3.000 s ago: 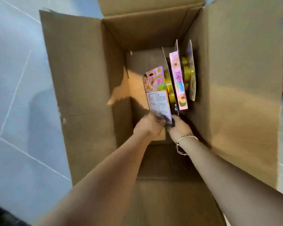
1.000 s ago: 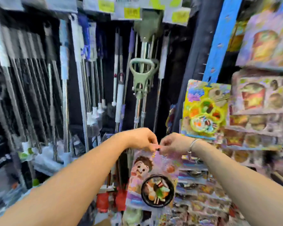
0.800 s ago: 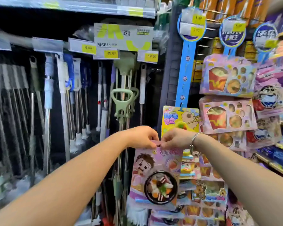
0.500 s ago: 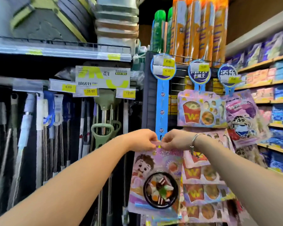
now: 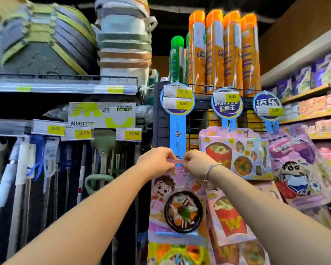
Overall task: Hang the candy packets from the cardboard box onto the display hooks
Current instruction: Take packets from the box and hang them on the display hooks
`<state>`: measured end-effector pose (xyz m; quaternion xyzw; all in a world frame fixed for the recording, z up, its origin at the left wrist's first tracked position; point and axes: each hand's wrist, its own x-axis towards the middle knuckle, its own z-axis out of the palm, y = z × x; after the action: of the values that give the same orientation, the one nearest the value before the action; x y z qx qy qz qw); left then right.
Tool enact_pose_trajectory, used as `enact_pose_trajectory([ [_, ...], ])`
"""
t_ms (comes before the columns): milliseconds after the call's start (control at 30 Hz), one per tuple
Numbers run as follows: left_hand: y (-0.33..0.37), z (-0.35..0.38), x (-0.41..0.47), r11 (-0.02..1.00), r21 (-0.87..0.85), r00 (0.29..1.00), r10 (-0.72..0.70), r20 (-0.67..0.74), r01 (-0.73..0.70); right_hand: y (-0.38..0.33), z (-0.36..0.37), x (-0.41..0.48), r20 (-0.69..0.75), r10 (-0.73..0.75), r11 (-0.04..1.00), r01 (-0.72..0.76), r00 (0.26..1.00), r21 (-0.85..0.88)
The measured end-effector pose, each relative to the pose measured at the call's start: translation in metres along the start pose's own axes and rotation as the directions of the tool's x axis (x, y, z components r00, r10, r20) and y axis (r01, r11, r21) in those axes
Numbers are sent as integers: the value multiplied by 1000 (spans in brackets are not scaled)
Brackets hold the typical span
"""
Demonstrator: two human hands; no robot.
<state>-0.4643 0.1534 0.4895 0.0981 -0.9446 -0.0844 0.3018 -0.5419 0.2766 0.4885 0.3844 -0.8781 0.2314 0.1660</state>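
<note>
left hand, right hand | grip: pinching candy packet top | seemingly against blue display strip

Blue strip at 12 o'clock, packet against it; 2 o'clock strips carry packets; cans top the rack.

This is a shop aisle. Yellow price tags reading 8.90, 5.00, 35.80 and 12.80 sit along the shelf rail and on blue hanging strips loaded with bright packets. Rows of identical spray cans, racked mops and stocked shelves at the right show goods set out for sale.
</note>
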Motion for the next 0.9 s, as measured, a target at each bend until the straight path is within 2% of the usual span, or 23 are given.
enact_pose_trajectory([
  [200, -7, 14, 8, 998, -12, 989, -55, -138, 54, 2, 18, 21, -122, 105, 989, -90, 987, 118],
  [333, -11, 26, 12, 999, -10, 980, -50, -195, 49, 1, 22, 23, -135, 122, 987, -105, 983, 126],
  [533, -17, 36, 8, 999, 33, 961, -23, -275, 33, -2, 21, 26, -23, 121, 987, -117, 992, 112],
  [700, -21, 39, 2, 1000, 17, 966, -12, -257, 17, -6, 19, 23, 101, 114, 986, -125, 988, 113],
  [800, -21, 43, -1, 999, 24, 964, -16, -264, 23, -8, 28, 20, 28, 160, 982, -162, 987, 99],
  [900, -19, 46, -3, 998, 58, 960, -12, -280, 30, -8, 37, 11, -165, 164, 986, -169, 973, -15],
])
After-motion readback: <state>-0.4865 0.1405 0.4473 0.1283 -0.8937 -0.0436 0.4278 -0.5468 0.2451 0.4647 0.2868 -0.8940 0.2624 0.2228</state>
